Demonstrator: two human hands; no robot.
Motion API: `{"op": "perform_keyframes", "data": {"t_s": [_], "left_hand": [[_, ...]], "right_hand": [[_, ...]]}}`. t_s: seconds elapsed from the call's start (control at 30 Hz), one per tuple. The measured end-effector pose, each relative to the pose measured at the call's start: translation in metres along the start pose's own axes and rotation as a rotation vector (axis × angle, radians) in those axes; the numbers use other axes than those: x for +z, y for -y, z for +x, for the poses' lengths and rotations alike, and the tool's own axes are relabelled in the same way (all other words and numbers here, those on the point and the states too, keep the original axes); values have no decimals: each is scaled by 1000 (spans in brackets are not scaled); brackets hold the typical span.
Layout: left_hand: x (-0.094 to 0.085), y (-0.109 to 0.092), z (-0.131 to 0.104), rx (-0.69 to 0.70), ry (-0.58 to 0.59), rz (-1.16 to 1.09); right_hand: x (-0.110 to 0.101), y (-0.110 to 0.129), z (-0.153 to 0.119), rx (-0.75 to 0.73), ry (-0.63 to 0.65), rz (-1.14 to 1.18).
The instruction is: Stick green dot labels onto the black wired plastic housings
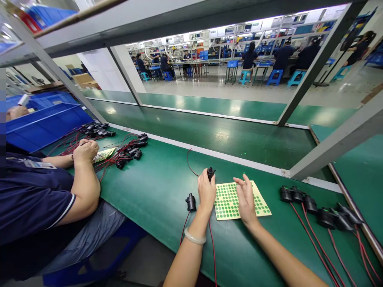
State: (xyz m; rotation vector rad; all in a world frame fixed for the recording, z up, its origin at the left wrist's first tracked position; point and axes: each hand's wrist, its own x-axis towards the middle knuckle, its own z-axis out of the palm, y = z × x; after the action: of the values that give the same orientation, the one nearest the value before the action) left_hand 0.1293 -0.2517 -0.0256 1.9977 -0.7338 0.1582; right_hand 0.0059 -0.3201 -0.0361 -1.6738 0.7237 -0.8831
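My left hand is closed around a small black cylindrical part, which looks like a mini pump with a red wire. Its narrow top end sticks up past my fingers. Just to the right, my right hand hovers over or rests on a pale yellow sheet covered in rows of green round stickers. The fingers of that hand are apart, and I see nothing held in them. Left of my left wrist, another black cylindrical part stands on the green table, its red wire running toward me.
More black parts with red wires lie in a row at the right. At the left a co-worker sits by a pile of wired parts and a blue bin. A metal frame post slants up at the right.
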Motion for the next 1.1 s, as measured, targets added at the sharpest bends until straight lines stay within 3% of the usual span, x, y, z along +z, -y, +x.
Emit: {"op": "perform_keyframes", "data": {"t_s": [0.1, 0.2, 0.43, 0.7, 0.87, 0.97, 1.1], "left_hand": [[6, 3, -1, 44, 21, 11], [10, 5, -1, 83, 39, -4], [11, 10, 7, 174, 58, -48], [6, 8, -4, 192, 80, -123], [5, 3, 0, 149, 34, -253], [18, -10, -1, 110, 11, -340], [48, -37, -7, 54, 53, -485]], "right_hand": [[-37, 0, 6, -60, 119, -142], [-54, -8, -3, -39, 182, -257], [-30, -13, -38, -1, 173, -281], [-27, -12, -36, -29, 107, -156], [-26, -15, -33, 19, -13, -21], [-25, -21, -30, 60, -110, 76], [-22, -29, -24, 102, -207, 186]]}}
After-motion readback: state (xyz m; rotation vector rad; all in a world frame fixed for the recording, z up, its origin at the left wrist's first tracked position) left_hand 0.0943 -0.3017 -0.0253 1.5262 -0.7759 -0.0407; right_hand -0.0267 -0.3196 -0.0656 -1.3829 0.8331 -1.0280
